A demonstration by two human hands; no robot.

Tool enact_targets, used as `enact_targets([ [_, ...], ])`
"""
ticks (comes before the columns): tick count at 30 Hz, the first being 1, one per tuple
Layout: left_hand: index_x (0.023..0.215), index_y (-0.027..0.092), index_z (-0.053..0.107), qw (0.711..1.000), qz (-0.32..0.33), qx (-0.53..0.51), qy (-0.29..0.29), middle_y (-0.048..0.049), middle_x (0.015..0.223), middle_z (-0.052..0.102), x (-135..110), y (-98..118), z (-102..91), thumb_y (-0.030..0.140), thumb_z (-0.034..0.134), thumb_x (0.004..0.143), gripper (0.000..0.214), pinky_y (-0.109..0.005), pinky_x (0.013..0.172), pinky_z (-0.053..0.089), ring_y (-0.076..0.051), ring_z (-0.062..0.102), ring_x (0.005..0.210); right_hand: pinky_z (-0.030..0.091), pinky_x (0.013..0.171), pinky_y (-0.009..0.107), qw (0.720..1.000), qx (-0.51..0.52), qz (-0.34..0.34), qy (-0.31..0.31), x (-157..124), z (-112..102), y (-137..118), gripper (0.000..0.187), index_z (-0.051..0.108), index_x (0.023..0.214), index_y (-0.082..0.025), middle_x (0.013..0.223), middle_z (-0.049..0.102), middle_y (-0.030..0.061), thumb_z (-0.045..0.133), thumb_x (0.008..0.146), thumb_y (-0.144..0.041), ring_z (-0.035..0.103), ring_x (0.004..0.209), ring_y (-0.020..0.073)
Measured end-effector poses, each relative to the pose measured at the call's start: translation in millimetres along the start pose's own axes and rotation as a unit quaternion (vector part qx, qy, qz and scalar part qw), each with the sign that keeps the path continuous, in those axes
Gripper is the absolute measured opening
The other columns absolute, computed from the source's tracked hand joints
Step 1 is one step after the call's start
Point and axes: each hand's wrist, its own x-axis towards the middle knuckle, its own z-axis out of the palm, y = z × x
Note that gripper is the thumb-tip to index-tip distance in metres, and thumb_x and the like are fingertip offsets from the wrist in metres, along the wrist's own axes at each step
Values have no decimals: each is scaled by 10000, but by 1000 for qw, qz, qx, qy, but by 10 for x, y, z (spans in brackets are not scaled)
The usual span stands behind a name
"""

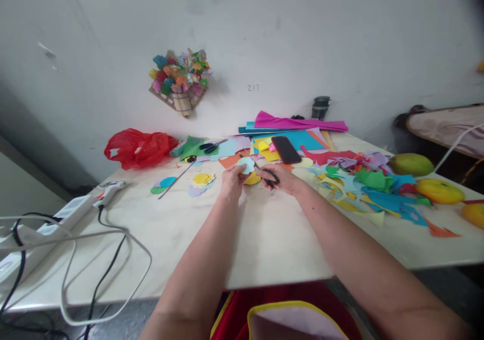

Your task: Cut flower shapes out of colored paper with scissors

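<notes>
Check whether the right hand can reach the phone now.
Probably yes: the phone lies uncovered on the papers just beyond the right hand, with nothing between. That hand holds scissors, though, so grasping would be awkward.

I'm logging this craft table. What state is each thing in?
Left hand: pinching the blue cutout.
Right hand: gripping black scissors, blades at the cutout.
Phone: screen dark, lying on paper sheets.
Spare scissors: lying unused, seemingly shut.
Red bag: crumpled, on the table.
</notes>
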Motion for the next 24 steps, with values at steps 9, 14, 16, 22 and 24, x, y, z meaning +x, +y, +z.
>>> enact_targets([
  [9, 559, 150, 545, 999, 28, -12, 42, 27, 542, 572, -103, -57, 103, 137, 736, 595, 195, -287, 714, 534, -99, 574, 541, 241, 267, 154, 999, 20, 5, 30, -21, 88, -22, 318, 539, 710, -163, 514, 585, -7, 706, 779, -425, 496, 359, 66],
  [14, 553, 156, 551, 997, 53, -9, 56, 32, 523, 564, -152, -114, 145, 151, 701, 604, 159, -254, 659, 502, -96, 555, 518, 245, 272, 151, 999, 30, -1, 31, -35, 144, -36, 384, 536, 720, -163, 512, 576, -16, 717, 746, -500, 497, 360, 65],
  [16, 548, 159, 546, 995, 68, -7, 68, 35, 515, 554, -163, -137, 165, 158, 691, 607, 156, -249, 648, 492, -94, 545, 510, 248, 273, 156, 999, 32, -10, 33, -37, 168, -39, 394, 530, 708, -165, 505, 569, -18, 724, 733, -506, 494, 358, 68],
  [22, 541, 163, 551, 991, 104, 13, 89, 42, 483, 524, -158, -197, 186, 181, 666, 628, 145, -240, 592, 458, -92, 509, 478, 262, 271, 171, 998, 32, -7, 59, -23, 240, -32, 360, 556, 736, -159, 504, 572, -13, 706, 752, -486, 499, 355, 81],
  [24, 539, 164, 551, 990, 109, 23, 89, 39, 477, 524, -151, -208, 183, 193, 658, 629, 143, -241, 577, 450, -95, 508, 473, 260, 271, 169, 997, 29, -5, 66, -16, 257, -21, 363, 560, 744, -157, 510, 572, -16, 708, 747, -489, 498, 353, 79],
])
